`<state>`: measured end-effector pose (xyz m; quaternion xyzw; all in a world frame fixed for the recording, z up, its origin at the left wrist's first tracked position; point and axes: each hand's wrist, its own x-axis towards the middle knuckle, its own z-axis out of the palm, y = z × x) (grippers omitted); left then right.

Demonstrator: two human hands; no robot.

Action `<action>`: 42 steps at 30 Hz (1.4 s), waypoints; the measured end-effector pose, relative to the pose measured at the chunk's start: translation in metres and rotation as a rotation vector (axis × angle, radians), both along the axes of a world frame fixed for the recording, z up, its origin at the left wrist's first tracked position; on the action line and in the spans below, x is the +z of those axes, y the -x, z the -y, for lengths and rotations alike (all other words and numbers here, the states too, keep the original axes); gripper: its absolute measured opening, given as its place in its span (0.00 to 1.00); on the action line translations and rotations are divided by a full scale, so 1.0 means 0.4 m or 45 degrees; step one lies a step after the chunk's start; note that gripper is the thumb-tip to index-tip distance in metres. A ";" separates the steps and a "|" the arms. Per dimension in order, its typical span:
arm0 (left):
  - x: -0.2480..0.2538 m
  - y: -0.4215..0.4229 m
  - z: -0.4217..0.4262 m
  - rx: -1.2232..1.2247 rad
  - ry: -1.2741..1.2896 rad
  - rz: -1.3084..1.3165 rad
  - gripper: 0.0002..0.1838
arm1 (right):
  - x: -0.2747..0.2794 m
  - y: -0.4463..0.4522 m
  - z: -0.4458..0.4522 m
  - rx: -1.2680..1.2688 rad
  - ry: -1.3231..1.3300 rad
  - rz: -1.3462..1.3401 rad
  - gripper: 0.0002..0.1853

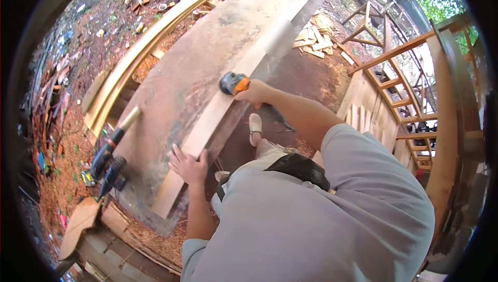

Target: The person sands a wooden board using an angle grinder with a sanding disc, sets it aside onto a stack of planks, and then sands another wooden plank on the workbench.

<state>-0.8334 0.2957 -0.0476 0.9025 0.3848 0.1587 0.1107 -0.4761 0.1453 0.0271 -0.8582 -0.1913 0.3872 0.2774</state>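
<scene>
A long pale wooden board (207,118) lies along the near edge of a worn workbench (181,69). On the board's near part rests my left hand (189,165), fingers spread and flat over the wood. Farther along, my right hand (252,93) is wrapped round an orange and black power tool (233,83), which sits on the board's upper face. The exact contact under the tool is hidden. Its dark cord shows below my right hand.
Two dark power tools (108,155) lie at the bench's left edge. Long curved timbers (150,35) run beyond the bench. Wood offcuts (315,40) lie on the ground at the upper right, with a wooden frame (402,90) at the right. Shavings cover the ground at the left.
</scene>
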 end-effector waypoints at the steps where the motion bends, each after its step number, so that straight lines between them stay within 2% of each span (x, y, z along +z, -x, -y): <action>1: 0.046 -0.020 0.018 0.026 0.047 -0.140 0.35 | 0.018 -0.054 0.013 -0.046 0.032 -0.021 0.21; 2: 0.078 -0.039 0.025 0.063 0.093 -0.277 0.35 | 0.024 -0.114 0.031 -0.105 0.010 -0.040 0.22; 3: 0.075 -0.044 0.021 0.072 0.057 -0.279 0.35 | 0.026 -0.171 0.052 -0.160 -0.009 -0.066 0.23; 5: 0.051 -0.041 0.022 0.061 0.030 -0.291 0.35 | -0.069 -0.311 0.083 -0.105 0.008 0.194 0.24; 6: 0.051 -0.043 0.023 0.076 -0.009 -0.293 0.35 | -0.080 -0.372 0.097 -0.145 -0.001 0.188 0.24; 11: 0.069 -0.058 0.033 0.104 0.091 -0.395 0.33 | -0.063 -0.618 0.169 -0.186 -0.007 0.238 0.25; 14: 0.037 -0.072 0.034 0.158 0.042 -0.273 0.33 | -0.094 -0.741 0.205 -0.244 0.007 0.218 0.26; 16: 0.027 -0.116 0.049 0.133 0.025 -0.172 0.33 | -0.107 -0.795 0.240 -0.282 -0.067 0.341 0.25; 17: 0.031 -0.150 0.063 0.095 0.021 -0.073 0.33 | -0.069 -0.789 0.244 -0.294 -0.094 0.385 0.25; 18: 0.028 -0.197 0.074 0.096 0.011 -0.059 0.33 | -0.039 -0.757 0.260 -0.738 -0.263 0.259 0.23; 19: 0.039 -0.265 0.090 0.018 0.110 0.196 0.32 | 0.001 -0.719 0.270 -1.178 -0.431 0.117 0.21; 20: 0.043 -0.331 0.104 -0.063 0.213 0.448 0.32 | -0.041 -0.719 0.268 -1.178 -0.438 0.126 0.21; 22: 0.069 -0.472 0.131 -0.307 0.528 0.392 0.29 | -0.141 -0.695 0.273 -1.776 -1.081 -0.379 0.17; 24: 0.158 -0.644 0.185 -0.447 0.941 0.448 0.28 | -0.081 -0.585 0.289 -1.754 -1.262 -0.772 0.09; 26: 0.198 -0.759 0.219 -0.646 1.469 0.057 0.16 | -0.047 -0.481 0.298 -1.612 -1.319 -0.930 0.08; 27: 0.186 -0.785 0.246 -0.678 1.473 0.070 0.16 | -0.041 -0.437 0.307 -1.533 -1.336 -0.962 0.09; 29: 0.147 -0.830 0.284 -0.716 1.543 -0.174 0.31 | -0.004 -0.363 0.315 -1.454 -1.372 -0.963 0.09; 30: 0.149 -0.833 0.299 -0.699 1.497 -0.183 0.28 | 0.058 -0.315 0.319 -1.454 -1.374 -0.957 0.09; 32: 0.220 -0.815 0.313 -0.721 1.892 -0.152 0.25 | 0.137 -0.267 0.326 -1.458 -1.381 -0.930 0.08; 36: 0.242 -0.802 0.326 -0.835 2.036 -0.139 0.22 | 0.153 -0.218 0.386 -1.503 -1.313 -0.798 0.10; 38: 0.277 -0.813 0.337 -0.982 1.818 -0.356 0.22 | 0.162 -0.219 0.416 -1.522 -1.321 -0.797 0.10; 39: 0.282 -0.816 0.343 -0.960 1.846 -0.322 0.22 | 0.201 -0.211 0.415 -1.498 -1.284 -0.795 0.10; 41: 0.288 -0.833 0.346 -1.196 1.716 -0.015 0.24 | 0.276 -0.213 0.396 -1.410 -1.372 -0.827 0.11; 42: 0.278 -0.846 0.354 -1.154 1.725 0.012 0.24 | 0.279 -0.228 0.378 -1.380 -1.340 -0.849 0.11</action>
